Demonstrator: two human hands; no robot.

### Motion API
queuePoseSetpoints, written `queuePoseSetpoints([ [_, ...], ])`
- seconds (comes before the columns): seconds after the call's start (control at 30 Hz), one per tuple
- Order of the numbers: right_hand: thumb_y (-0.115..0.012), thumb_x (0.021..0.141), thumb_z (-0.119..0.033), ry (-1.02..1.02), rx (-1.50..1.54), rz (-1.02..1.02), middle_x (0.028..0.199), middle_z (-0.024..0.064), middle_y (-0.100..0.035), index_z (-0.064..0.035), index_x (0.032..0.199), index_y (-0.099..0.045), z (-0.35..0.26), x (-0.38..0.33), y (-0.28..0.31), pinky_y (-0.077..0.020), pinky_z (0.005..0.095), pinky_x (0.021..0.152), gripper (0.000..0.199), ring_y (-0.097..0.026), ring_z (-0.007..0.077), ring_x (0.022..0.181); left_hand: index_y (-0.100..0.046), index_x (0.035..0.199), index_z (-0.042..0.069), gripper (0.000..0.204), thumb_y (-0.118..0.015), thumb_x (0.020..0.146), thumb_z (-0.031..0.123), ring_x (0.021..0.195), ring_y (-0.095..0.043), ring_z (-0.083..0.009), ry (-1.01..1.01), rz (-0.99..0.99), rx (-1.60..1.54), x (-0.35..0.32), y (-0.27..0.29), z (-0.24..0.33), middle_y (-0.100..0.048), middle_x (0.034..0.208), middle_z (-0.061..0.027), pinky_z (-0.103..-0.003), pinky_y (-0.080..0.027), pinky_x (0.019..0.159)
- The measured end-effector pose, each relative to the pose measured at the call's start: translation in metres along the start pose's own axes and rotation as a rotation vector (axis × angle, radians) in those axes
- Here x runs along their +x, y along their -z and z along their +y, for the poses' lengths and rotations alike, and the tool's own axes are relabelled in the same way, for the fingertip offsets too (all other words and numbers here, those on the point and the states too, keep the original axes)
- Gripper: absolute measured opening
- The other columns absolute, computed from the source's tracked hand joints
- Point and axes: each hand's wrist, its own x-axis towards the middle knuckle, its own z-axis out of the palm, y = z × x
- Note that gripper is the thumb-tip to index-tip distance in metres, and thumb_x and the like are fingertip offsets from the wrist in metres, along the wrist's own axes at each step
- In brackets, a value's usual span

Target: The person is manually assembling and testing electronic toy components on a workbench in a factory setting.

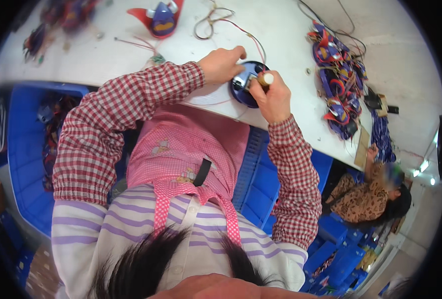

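On the white table in front of me lies a round dark-purple plastic housing (249,97) with a silvery part inside it. My right hand (275,97) is closed around a tool handle (266,79), yellowish-brown with a pale round end, held over the housing; the tool's tip is hidden. At the housing's upper left edge is my left hand (221,66), its thumb and forefinger apart, the thumb seemingly touching the rim. Red and dark wires (253,37) run from the housing up the table.
A purple and red figure-shaped toy part (162,20) sits at the far side. Several wired purple assemblies (333,79) are heaped at the right, with blurred ones (66,15) far left. Blue crates (24,149) stand below the table edge. A person (368,199) sits to the right.
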Motion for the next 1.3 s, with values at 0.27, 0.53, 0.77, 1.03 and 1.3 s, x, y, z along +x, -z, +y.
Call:
queuePoseSetpoints([
  [0.27,-0.065,0.075,-0.004,0.030,0.106,-0.043,0.079,0.0088,-0.055,-0.0005,0.098,-0.058,-0.064,-0.077,0.036,-0.0443,0.0278,0.059,0.025,-0.051,0.0179,0.065,-0.060,0.105,0.006,0.019,-0.051,0.089,0.010,0.067,-0.050,-0.0163,-0.185,0.033,0.384,-0.081,0.135,-0.043,-0.054,0.088,-0.0063,-0.026,-0.041,0.061],
  [0.53,-0.067,0.081,-0.018,-0.279,0.777,-0.634,0.096,0.0108,-0.059,0.0011,0.121,-0.048,-0.079,-0.102,-0.106,-0.0483,0.0235,0.068,0.048,-0.058,0.0161,0.079,-0.055,0.110,0.004,0.025,-0.051,0.085,0.002,0.071,-0.048,-0.0146,0.020,0.148,0.272,-0.137,0.137,-0.047,-0.052,0.090,-0.0061,-0.024,-0.041,0.064],
  [0.77,-0.068,0.081,-0.015,-0.504,1.041,-0.664,0.096,0.0116,-0.059,0.0009,0.115,-0.048,-0.136,-0.063,-0.172,-0.0496,0.0251,0.064,0.043,-0.059,0.0148,0.075,-0.056,0.102,0.001,0.019,-0.053,0.084,0.002,0.068,-0.047,-0.0094,0.375,0.451,-0.102,-0.220,0.094,-0.025,-0.053,0.083,-0.0036,-0.020,-0.040,0.062],
  [1.03,-0.065,0.080,-0.008,-0.245,0.798,-0.421,0.089,0.0097,-0.056,-0.0004,0.104,-0.052,-0.148,-0.071,-0.166,-0.0478,0.0264,0.059,0.028,-0.057,0.0157,0.070,-0.055,0.103,0.002,0.017,-0.053,0.087,0.007,0.064,-0.044,-0.0054,0.478,0.441,-0.412,-0.238,0.054,-0.031,-0.051,0.079,-0.0003,-0.016,-0.038,0.055],
  [1.3,-0.059,0.081,-0.001,0.132,0.559,-0.133,0.088,0.0096,-0.054,0.0000,0.110,-0.055,-0.147,-0.078,-0.149,-0.0452,0.0252,0.061,0.030,-0.054,0.0181,0.071,-0.058,0.100,-0.001,0.017,-0.053,0.089,0.011,0.060,-0.045,-0.0061,0.525,0.340,-0.535,-0.222,0.046,-0.027,-0.054,0.076,-0.0021,-0.015,-0.039,0.052],
])
